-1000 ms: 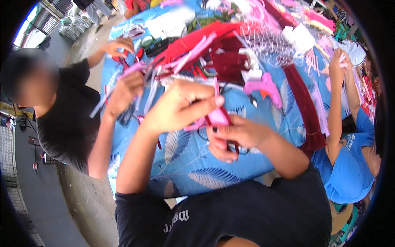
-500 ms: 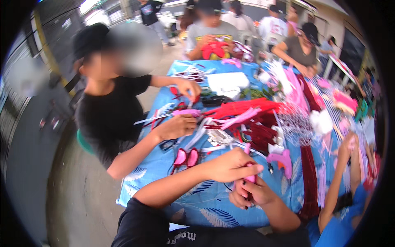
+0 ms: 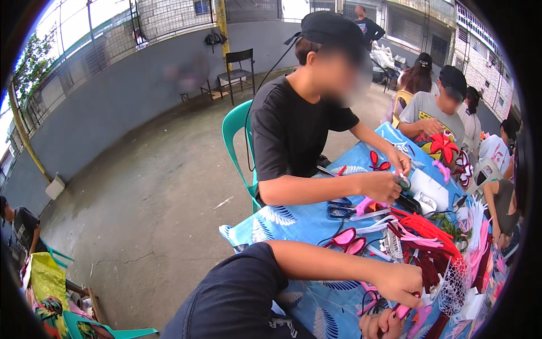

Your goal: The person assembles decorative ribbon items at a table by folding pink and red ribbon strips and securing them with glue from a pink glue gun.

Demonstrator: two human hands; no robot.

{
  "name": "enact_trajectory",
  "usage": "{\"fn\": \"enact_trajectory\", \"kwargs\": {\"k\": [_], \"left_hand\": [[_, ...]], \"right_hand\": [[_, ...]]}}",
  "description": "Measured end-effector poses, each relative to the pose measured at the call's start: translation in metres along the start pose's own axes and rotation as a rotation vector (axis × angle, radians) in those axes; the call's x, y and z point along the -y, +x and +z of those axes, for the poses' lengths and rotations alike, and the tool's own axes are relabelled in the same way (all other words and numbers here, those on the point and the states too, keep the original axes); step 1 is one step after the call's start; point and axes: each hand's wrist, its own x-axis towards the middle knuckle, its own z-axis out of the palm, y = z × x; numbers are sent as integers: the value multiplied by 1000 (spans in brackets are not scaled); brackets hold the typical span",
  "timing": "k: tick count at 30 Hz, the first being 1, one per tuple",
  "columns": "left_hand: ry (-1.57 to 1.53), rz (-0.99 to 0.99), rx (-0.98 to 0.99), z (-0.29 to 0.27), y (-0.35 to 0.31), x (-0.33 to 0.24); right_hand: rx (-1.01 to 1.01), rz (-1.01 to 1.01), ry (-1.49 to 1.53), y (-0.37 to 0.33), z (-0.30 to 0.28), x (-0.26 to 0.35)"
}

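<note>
My left hand (image 3: 400,284) reaches over the table at the lower right, fingers bent and closed on a small pink piece with a dark red edge (image 3: 402,311). Just below it, partly cut by the picture's lower edge, my right hand (image 3: 381,326) has its fingers curled against the same piece. Pink-and-dark-red petal shapes (image 3: 342,239) lie on the blue leaf-patterned tablecloth (image 3: 282,219) beyond my left forearm. Beside my hands, a pink glue gun (image 3: 420,320) is partly hidden. Red fuzzy stems (image 3: 427,230) lie in a bundle farther off.
Across the left corner, a person in a black shirt (image 3: 293,130) sits on a green chair (image 3: 234,127), both hands over the table. Scissors (image 3: 340,209), white stems (image 3: 367,226) and a white mesh (image 3: 453,285) crowd the tabletop. Others sit at the far end.
The view has swung left, so my hands and the table now sit toward the lower right. Both hands stay together at the pink piece.
</note>
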Motion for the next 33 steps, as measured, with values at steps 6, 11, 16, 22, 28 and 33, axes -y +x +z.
{"fn": "enact_trajectory", "kwargs": {"k": [6, 11, 16, 22, 28, 33], "left_hand": [[185, 102, -34, -7, 0, -5], [241, 95, -86, -2, 0, -7], [255, 69, -83, -3, -1, -8], [332, 106, -101, 0, 1, -3], [279, -7, -48, 16, -4, 5], [352, 26, -62, 11, -2, 2]], "right_hand": [[-59, 22, 24, -6, -15, -4], [-42, -8, -95, -4, -8, -1], [-38, -14, -91, -2, -2, -1], [5, -32, -116, 3, -4, 2], [31, -39, -135, 5, -2, 0], [50, -70, -172, 7, -2, 0]]}}
